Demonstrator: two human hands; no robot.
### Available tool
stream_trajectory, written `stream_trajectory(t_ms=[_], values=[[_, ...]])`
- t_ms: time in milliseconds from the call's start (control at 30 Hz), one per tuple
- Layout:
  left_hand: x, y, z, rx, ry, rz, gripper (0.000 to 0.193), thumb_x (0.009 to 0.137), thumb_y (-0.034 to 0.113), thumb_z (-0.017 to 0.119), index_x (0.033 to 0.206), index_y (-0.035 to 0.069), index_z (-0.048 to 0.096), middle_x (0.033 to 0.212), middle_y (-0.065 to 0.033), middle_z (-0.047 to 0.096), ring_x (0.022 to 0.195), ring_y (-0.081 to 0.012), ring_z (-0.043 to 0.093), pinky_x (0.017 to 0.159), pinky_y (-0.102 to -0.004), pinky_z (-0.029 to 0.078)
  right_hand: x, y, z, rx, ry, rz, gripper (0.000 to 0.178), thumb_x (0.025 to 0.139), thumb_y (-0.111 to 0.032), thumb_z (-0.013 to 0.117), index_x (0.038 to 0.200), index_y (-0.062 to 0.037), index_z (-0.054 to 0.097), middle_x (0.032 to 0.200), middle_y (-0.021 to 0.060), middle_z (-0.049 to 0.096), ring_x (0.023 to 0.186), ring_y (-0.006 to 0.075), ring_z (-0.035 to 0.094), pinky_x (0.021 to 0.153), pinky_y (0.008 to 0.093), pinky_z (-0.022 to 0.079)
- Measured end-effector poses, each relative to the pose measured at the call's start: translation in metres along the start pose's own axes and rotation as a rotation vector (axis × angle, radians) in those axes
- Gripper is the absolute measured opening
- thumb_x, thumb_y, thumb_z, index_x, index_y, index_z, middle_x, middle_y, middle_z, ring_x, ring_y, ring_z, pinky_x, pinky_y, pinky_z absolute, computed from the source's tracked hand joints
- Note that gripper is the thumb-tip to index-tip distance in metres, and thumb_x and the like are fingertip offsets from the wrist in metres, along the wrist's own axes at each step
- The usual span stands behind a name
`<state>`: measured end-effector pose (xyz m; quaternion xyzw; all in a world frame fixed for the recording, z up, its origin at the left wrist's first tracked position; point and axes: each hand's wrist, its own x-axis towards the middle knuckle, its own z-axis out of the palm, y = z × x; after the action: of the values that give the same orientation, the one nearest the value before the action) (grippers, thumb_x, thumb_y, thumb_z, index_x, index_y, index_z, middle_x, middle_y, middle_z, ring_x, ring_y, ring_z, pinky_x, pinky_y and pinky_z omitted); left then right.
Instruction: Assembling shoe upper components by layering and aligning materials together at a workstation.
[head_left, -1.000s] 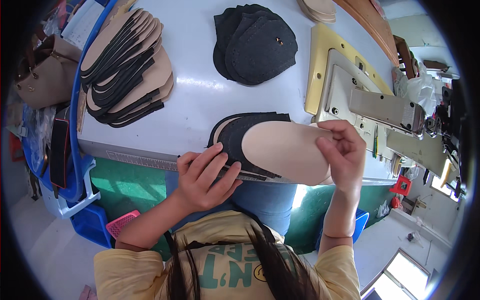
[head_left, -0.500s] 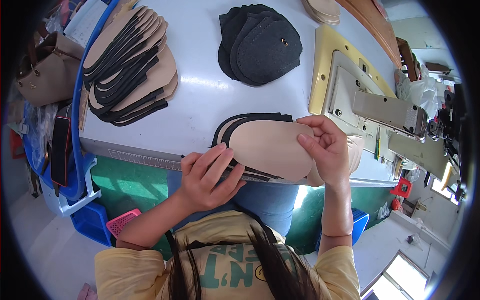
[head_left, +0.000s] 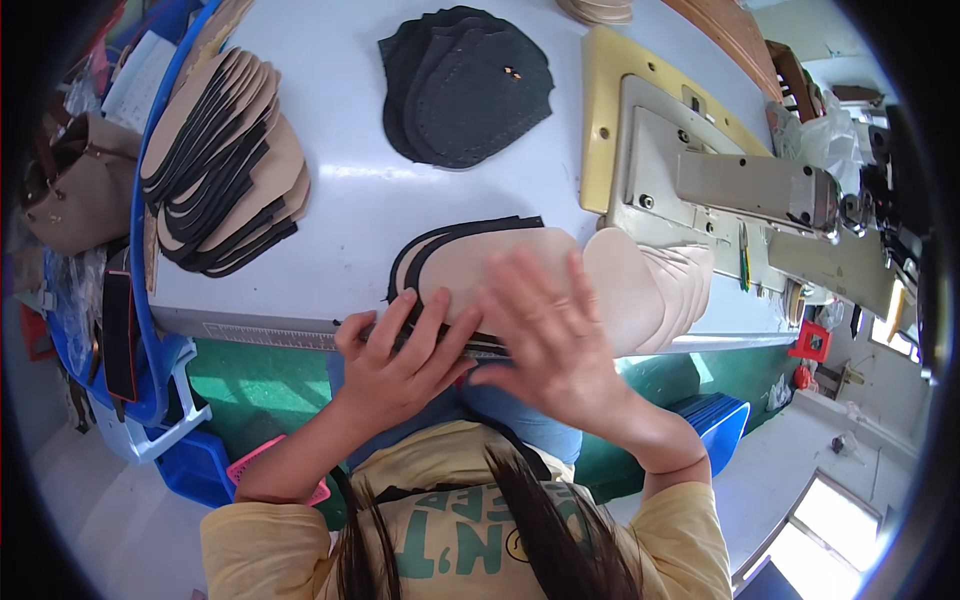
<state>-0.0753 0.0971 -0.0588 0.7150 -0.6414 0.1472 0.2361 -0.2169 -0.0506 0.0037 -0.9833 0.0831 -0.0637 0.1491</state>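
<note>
In front of me, at the table's near edge, a beige rounded piece point(head_left: 455, 255) lies on a small stack of black and beige pieces. My left hand point(head_left: 400, 345) rests at its near left side, fingers spread with the tips on it. Flat and somewhat blurred, my right hand point(head_left: 550, 335) lies over the middle of the same beige piece, fingers stretched out. Just right of that hand is a fanned pile of beige pieces point(head_left: 625, 290). The palms hide part of the stack.
A fanned pile of beige and black pieces point(head_left: 230, 160) lies at the left, black felt-like pieces point(head_left: 465, 90) at the back middle. On the right stands a sewing machine point(head_left: 750, 185) with a cream-yellow surround point(head_left: 600, 130). A metal ruler point(head_left: 265, 335) runs along the table's front edge.
My right hand has let go of the beige piece's right end and moved left, flattening over it. The piece now lies down on the stack. My whole view has shifted slightly.
</note>
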Motion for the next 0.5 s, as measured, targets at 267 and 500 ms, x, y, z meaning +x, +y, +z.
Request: stream_trajectory(t_ms=[267, 500], values=[[0.011, -0.013, -0.021, -0.154, -0.116, 0.021, 0.048, 0.078, 0.04, 0.07, 0.117, 0.013, 0.065, 0.126, -0.0057, 0.056, 0.114, -0.0266, 0.048, 0.09, -0.043, 0.03, -0.047, 0.014, -0.022, -0.009, -0.09, 0.193, 0.071, 0.075, -0.037, 0.074, 0.132, -0.0023, 0.049, 0.143, 0.019, 0.041, 0.134, 0.0372, 0.038, 0.112, 0.054, 0.024], [0.119, -0.035, 0.002, -0.317, 0.057, 0.087, 0.05, 0.078, 0.031, 0.072, 0.117, 0.004, 0.059, 0.122, -0.0198, 0.053, 0.114, -0.0378, 0.049, 0.092, -0.052, 0.038, -0.085, 0.043, -0.013, -0.086, 0.388, 0.723, 0.04, 0.077, -0.009, 0.071, 0.114, 0.0019, 0.059, 0.101, 0.0136, 0.053, 0.096, 0.0297, 0.053, 0.083, 0.0392, 0.045]])
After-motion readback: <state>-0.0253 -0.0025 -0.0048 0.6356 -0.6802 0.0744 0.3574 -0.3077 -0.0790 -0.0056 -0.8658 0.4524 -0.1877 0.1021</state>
